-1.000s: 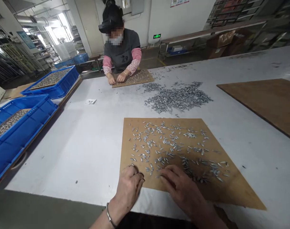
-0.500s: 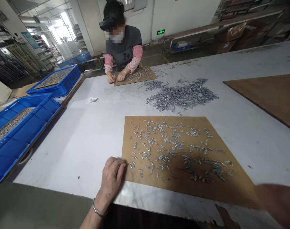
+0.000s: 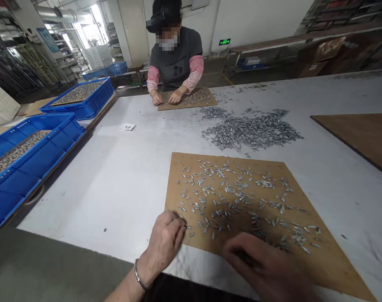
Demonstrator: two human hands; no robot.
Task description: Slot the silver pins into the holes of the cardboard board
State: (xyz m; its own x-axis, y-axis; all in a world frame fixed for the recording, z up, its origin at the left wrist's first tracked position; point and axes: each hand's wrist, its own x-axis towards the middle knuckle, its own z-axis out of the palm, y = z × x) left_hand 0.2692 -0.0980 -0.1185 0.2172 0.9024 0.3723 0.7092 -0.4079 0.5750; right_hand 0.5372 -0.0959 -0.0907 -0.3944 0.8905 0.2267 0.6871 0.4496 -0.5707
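A brown board (image 3: 319, 256) lies in front of me, strewn with several small silvery metal pieces (image 3: 231, 197). My left hand (image 3: 165, 241) rests at the board's near left corner, fingers curled and pinched at a piece by the edge. My right hand (image 3: 266, 266) is blurred by motion over the board's near edge, its fingers bent over the pieces; what they hold is hidden. A loose heap of the same metal pieces (image 3: 252, 132) lies on the white table beyond the board.
Across the table a person (image 3: 175, 63) works with both hands on another board (image 3: 206, 100). Two blue crates (image 3: 30, 159) (image 3: 84, 98) of pieces stand at the left. A further brown board (image 3: 360, 136) lies at the right. A paper scrap (image 3: 128, 126) sits mid-table.
My right hand, out at the far right half a second ago, has come back over the board's near edge. My left hand shifted slightly right onto the board's corner.
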